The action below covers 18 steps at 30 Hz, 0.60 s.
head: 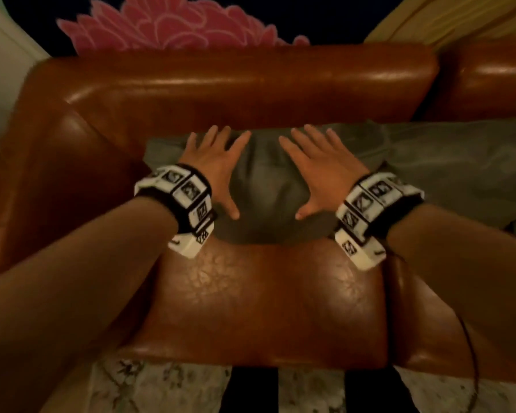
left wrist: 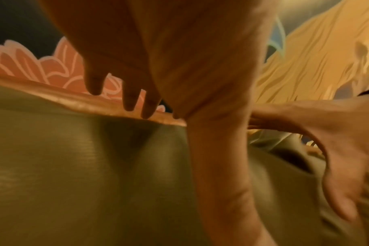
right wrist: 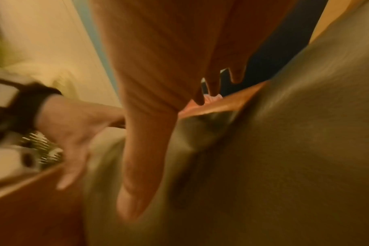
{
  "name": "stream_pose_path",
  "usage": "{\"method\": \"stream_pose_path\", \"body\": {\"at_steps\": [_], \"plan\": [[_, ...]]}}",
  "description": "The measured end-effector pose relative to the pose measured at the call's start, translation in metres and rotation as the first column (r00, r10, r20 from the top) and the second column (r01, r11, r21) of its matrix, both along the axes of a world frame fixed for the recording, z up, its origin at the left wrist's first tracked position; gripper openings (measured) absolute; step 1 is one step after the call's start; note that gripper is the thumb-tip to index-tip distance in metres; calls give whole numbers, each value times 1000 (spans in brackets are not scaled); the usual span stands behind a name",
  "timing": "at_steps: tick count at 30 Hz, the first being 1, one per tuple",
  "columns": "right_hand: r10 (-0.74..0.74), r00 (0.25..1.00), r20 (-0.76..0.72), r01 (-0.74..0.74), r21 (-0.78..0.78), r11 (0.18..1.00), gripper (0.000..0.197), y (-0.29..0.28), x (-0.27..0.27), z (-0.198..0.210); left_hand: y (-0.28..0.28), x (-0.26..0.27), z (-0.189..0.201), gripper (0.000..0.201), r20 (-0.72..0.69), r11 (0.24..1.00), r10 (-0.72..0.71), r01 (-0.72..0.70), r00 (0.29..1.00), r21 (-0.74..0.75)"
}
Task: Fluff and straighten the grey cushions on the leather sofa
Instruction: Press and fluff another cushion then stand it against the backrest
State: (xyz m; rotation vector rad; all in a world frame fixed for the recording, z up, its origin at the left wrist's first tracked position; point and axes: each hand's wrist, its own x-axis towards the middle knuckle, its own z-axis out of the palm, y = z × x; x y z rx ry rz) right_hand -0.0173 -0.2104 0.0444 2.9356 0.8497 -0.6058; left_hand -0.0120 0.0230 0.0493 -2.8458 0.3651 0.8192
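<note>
A grey cushion [head: 265, 180] leans against the backrest [head: 236, 84] of the brown leather sofa, on its seat [head: 265, 299]. My left hand [head: 218, 162] and right hand [head: 319, 165] lie spread over the cushion's face, fingers straight and splayed, thumbs pointing toward each other. In the left wrist view my left hand [left wrist: 190, 58] is just off the cushion [left wrist: 74, 166], with a shadow under its fingers. The blurred right wrist view shows my right hand [right wrist: 158, 66] over the same cushion [right wrist: 284, 149]. A second grey cushion [head: 447, 162] lies to the right, overlapping the first.
The sofa's padded left armrest [head: 42, 174] rises beside the cushion. Another leather back section [head: 489, 79] continues on the right. A dark wall with a pink flower mural [head: 167, 25] stands behind. Pale marbled floor [head: 161, 389] shows below the seat edge.
</note>
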Motion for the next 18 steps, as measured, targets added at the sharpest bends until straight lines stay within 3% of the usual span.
{"method": "stream_pose_path", "body": {"at_steps": [4,8,12,15,18], "plan": [[-133,979,-156,104,-183,978,162,8,31,-18,30,26,-19,166,-94,1000,-15,18,995,25],[-176,974,-143,145,-205,968,160,19,30,-36,49,15,-45,158,-24,999,-10,9,1000,-34],[-199,980,2,198,-132,971,141,25,21,-38,56,10,-50,135,89,991,-10,22,996,-134],[-187,978,91,191,-36,981,116,26,20,-21,63,10,-35,118,129,984,5,18,992,-175],[-186,976,115,184,26,983,106,39,16,-6,79,9,-12,110,170,986,-1,30,985,-164]]}}
